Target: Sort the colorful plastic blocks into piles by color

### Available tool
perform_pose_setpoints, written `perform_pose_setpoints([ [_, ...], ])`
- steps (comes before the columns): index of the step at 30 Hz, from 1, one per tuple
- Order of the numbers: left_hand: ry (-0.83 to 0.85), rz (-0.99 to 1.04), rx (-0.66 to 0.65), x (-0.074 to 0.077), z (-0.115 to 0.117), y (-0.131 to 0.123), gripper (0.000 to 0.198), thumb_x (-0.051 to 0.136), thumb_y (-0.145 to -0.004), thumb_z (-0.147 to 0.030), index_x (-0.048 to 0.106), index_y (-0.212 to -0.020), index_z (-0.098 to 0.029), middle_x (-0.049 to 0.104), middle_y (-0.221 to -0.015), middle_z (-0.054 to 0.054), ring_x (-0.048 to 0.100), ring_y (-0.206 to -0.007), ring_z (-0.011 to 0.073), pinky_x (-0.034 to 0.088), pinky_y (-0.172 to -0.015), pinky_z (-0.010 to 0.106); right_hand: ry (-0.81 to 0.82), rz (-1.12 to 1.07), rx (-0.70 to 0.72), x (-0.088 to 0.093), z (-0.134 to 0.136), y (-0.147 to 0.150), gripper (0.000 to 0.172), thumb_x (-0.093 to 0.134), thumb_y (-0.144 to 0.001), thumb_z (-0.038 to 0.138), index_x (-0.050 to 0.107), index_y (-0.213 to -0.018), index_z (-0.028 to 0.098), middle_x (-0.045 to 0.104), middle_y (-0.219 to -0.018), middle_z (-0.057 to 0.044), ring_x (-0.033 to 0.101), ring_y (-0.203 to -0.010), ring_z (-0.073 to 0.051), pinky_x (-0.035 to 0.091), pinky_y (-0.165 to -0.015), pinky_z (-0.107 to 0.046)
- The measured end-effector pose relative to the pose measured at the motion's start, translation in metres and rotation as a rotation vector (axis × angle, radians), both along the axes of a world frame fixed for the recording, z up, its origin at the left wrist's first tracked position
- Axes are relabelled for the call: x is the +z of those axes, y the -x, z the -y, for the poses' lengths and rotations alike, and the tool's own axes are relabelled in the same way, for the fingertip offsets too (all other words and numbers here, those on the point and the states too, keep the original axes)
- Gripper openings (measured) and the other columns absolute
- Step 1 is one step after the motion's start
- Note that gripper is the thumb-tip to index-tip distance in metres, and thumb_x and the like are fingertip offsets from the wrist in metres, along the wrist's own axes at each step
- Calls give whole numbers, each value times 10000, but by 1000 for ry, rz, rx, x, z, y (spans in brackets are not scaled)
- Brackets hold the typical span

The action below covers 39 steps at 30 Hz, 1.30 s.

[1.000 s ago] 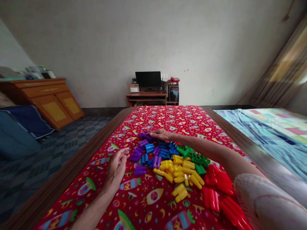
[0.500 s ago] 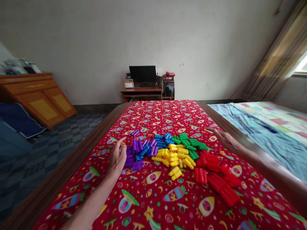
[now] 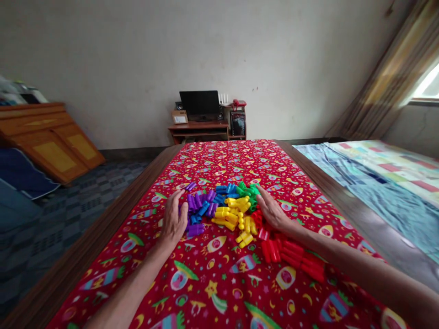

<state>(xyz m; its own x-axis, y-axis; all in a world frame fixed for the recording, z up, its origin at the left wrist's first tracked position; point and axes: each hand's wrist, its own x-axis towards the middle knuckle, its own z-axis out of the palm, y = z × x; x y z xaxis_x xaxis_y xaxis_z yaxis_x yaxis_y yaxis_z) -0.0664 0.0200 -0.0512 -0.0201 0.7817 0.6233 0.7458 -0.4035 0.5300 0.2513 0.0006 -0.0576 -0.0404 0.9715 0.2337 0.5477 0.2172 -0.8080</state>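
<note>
Several plastic toy blocks, grouped roughly by colour, lie in a loose heap on the table. My left hand (image 3: 174,217) rests against the left edge of the heap, fingers apart, beside the purple blocks (image 3: 195,201). My right hand (image 3: 272,209) lies along the right side with fingers stretched out, against the green blocks (image 3: 249,191) and some red blocks (image 3: 302,259). Between my hands are blue blocks (image 3: 224,189) and yellow blocks (image 3: 224,214). Neither hand grips a block. My right hand and forearm partly cover the red and green ones.
A red patterned cloth (image 3: 219,283) covers the long wooden table (image 3: 144,183). At the far wall stands a desk (image 3: 199,129) with a monitor (image 3: 199,105). A bed (image 3: 384,183) lies to the right, a wooden cabinet (image 3: 51,141) to the left.
My right hand has swept inward to the left, pushing the green and red blocks closer to the yellow ones. My left hand has moved little and stays by the purple blocks.
</note>
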Motion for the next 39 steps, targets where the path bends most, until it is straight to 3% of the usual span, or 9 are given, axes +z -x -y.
perform_pose_setpoints([
  [3, -8, -8, -33, -1, 0, -1, 422, 339, -924, -373, 487, -1263, -169, 518, -1340, 148, 449, -1308, 254, 320, -1133, 451, 46, -26, 180, 13, -17, 50, 723, 309, -909, 660, 382, -1474, 214, 371, -1523, -88, 249, -1442, -278, 184, -1190, -481],
  [6, -17, 0, -35, -2, 1, 0, 426, 300, -946, -367, 480, -1273, -162, 512, -1347, 154, 446, -1310, 246, 326, -1131, 448, 39, -35, 387, 40, -19, 72, 702, 252, -944, 625, 388, -1473, 183, 468, -1456, -113, 397, -1369, -285, 298, -1145, -470],
  [10, -53, 0, -44, -4, 3, 1, 425, 271, -970, -353, 477, -1279, -146, 522, -1336, 162, 464, -1292, 243, 344, -1121, 456, -106, 205, 449, 69, 17, 19, 580, 322, -967, 546, 388, -1472, 268, 439, -1483, -65, 413, -1359, -276, 321, -1132, -478],
  [15, -33, 52, -21, -7, -2, 2, 432, 251, -984, -358, 497, -1282, -164, 551, -1316, 144, 490, -1271, 250, 387, -1095, 459, -108, 564, 406, 30, 113, -90, 832, 602, -846, 519, 174, -1534, 326, 193, -1592, -57, 282, -1415, -333, 431, -1061, -457],
  [19, -94, -10, -73, 7, 7, -6, 435, 251, -989, -340, 483, -1321, -182, 517, -1380, 127, 453, -1309, 246, 359, -1111, 469, -143, 644, 402, -6, 143, -99, 949, 669, -797, 485, 115, -1544, 299, 98, -1607, -99, 215, -1425, -384, 400, -1069, -513],
  [25, -119, -540, -547, 56, 65, -56, 377, 363, -970, -314, 566, -1285, -276, 531, -1416, 32, 368, -1378, 248, 39, -1183, 567, -271, 499, 572, -10, 65, -15, 861, 590, -870, 482, 107, -1550, 271, 15, -1614, -126, 105, -1461, -339, 314, -1122, -523],
  [29, -109, -753, -682, 58, 93, -82, 390, 482, -931, -386, 562, -1295, -272, 474, -1472, 11, 337, -1395, 248, 58, -1190, 538, -336, 272, 596, -15, 7, 60, 714, 516, -916, 457, 142, -1523, 417, 249, -1580, -12, 227, -1448, -276, 290, -1147, -540],
  [34, -57, -782, -494, 37, 80, -76, 505, 484, -932, -395, 422, -1421, -287, 337, -1556, 4, 267, -1432, 241, 63, -1194, 537, -268, 4, 469, 11, -41, 111, 531, 490, -924, 459, 429, -1431, 314, 546, -1389, -69, 530, -1256, -270, 451, -1034, -453],
  [39, 8, -773, -220, 37, 50, -51, 409, 492, -927, -287, 538, -1333, -268, 358, -1545, 13, 259, -1438, 269, 64, -1186, 582, -298, -6, 84, 27, -83, 59, 423, 444, -927, 400, 606, -1249, 178, 685, -1163, -120, 637, -1090, -272, 495, -939, -422],
])
